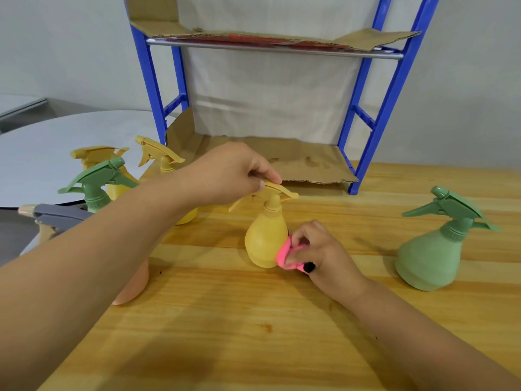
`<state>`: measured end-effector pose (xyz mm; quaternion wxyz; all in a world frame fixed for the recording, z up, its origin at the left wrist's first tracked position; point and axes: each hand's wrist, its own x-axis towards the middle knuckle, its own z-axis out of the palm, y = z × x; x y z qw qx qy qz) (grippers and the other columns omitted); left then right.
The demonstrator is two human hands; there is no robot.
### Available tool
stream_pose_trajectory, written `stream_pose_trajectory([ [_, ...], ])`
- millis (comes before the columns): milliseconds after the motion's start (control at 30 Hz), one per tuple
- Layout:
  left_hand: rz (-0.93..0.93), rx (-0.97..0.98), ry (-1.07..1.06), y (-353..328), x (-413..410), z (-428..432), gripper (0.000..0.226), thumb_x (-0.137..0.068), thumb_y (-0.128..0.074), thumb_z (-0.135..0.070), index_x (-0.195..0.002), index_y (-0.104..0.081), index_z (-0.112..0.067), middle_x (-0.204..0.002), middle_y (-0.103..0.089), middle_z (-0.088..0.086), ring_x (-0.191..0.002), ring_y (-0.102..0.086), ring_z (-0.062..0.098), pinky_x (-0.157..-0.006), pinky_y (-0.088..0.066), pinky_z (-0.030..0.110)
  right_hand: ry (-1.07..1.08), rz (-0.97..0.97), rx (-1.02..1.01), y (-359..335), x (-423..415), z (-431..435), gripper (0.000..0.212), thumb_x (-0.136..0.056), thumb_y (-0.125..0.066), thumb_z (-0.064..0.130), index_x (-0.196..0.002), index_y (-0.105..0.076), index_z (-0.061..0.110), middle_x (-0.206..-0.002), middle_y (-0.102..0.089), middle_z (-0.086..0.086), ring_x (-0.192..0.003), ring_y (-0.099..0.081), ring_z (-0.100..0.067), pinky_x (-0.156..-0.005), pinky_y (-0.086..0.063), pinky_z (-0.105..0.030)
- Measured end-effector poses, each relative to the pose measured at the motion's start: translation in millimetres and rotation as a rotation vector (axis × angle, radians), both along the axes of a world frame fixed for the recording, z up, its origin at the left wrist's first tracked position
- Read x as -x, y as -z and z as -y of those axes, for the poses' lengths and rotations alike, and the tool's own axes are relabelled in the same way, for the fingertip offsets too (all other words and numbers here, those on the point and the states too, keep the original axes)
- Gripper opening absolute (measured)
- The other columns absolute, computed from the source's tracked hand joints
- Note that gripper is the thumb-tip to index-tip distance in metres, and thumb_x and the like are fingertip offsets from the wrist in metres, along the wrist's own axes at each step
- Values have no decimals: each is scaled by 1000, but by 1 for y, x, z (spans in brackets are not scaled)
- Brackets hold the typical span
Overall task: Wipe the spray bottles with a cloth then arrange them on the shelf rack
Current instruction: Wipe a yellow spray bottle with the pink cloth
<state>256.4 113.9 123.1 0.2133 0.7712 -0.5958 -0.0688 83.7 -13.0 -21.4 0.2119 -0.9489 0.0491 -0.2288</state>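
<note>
Timber table (253,328) fills the lower view, with a round grey table (50,153) beyond its left edge. At the back stands the blue shelf rack (394,88), both its shelves lined with cardboard (298,162) and holding no bottles.

A green bottle (431,255) stands upright alone on the right, well apart from the rest. On the left a cluster stands close together: another green one (95,190), two yellow ones (98,155) (160,156) behind it, and a peach bottle (135,286) with a grey trigger head. The left forearm crosses in front of this cluster and hides much of it.

The yellow bottle (265,241) being wiped stands upright on the table in the middle, in front of the rack's lower shelf. The left hand (225,176) pinches its trigger head from above between thumb and curled fingers. The right hand (321,252) has its fingers curled round a bunched pink cloth (284,256), which it presses to the bottle's lower right side.
</note>
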Motion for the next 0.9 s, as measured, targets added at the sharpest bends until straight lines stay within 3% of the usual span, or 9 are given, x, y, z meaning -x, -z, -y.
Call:
stream_pose_trajectory([
  [100, -4, 10, 8, 0, 0, 0, 30, -88, -59, -11, -109, -69, -30, -85, -64, -23, -71, -53, -18, -63, -37, -3, 5, 203, 33, -25, -17, -2, 17, -72, -76, 12, -81, -76, 26, -88, -50, 5, -93, -46, -9, -77, -44, -20],
  [233, -17, 18, 7, 1, -3, 0, 31, -89, -57, -8, -110, -69, -27, -91, -66, -20, -69, -52, -20, -61, -35, -5, -14, 293, 59, -24, -27, -6, 26, -72, -75, 8, -84, -74, 31, -89, -50, 2, -92, -51, -23, -77, -50, -38],
  [333, 12, 10, 13, 5, -3, 1, 32, -90, -55, -9, -110, -69, -28, -103, -67, -16, -72, -54, -10, -63, -34, -2, 88, 238, 57, -8, -16, -8, 22, -61, -80, 13, -65, -63, 26, -85, -51, 6, -91, -56, -28, -76, -50, -48],
  [400, 37, 15, 20, 8, -1, 2, 31, -91, -53, -9, -111, -68, -28, -107, -66, -13, -76, -52, -3, -63, -35, 4, 41, 118, -1, 2, -7, -5, 22, -63, -80, 7, -62, -62, 20, -79, -49, 14, -88, -51, -15, -73, -48, -38],
  [500, 19, 22, 44, 10, -1, 2, 31, -94, -50, -8, -110, -68, -28, -107, -63, -13, -94, -52, 3, -78, -39, 17, 59, -9, 28, 9, 6, 0, 21, -70, -79, 10, -69, -70, 29, -86, -51, 12, -89, -47, -10, -70, -47, -32],
  [600, 73, 65, 40, 12, 2, 3, 33, -93, -48, -4, -102, -71, -26, -109, -62, -11, -114, -45, 9, -96, -37, 27, 101, 87, -65, -3, 12, -3, 19, -66, -81, 12, -70, -73, 29, -88, -52, 21, -93, -44, 1, -76, -41, -13],
  [700, 61, 209, -35, 16, 8, 3, 35, -90, -49, -2, -100, -70, -28, -126, -56, -11, -124, -34, 10, -101, -28, 22, 149, 216, -104, -14, 12, -4, 22, -65, -79, 1, -73, -75, 21, -89, -49, 26, -94, -42, 7, -78, -35, -4],
  [833, -18, 393, -333, 28, 18, -5, 12, -85, -61, -31, -96, -62, -26, -98, -59, -13, -95, -55, 9, -77, -40, 23, 154, 344, -47, -18, 6, -9, 35, -66, -78, -3, -85, -74, 26, -87, -46, 13, -93, -45, -7, -76, -41, -14],
  [900, -80, 326, -384, 35, 22, -9, 25, -79, -64, -46, -90, -59, -24, -85, -62, -12, -80, -58, 6, -69, -45, 27, 129, 409, -9, -25, -1, -16, 30, -70, -75, 3, -90, -74, 26, -91, -49, 6, -93, -47, -13, -77, -43, -20],
])
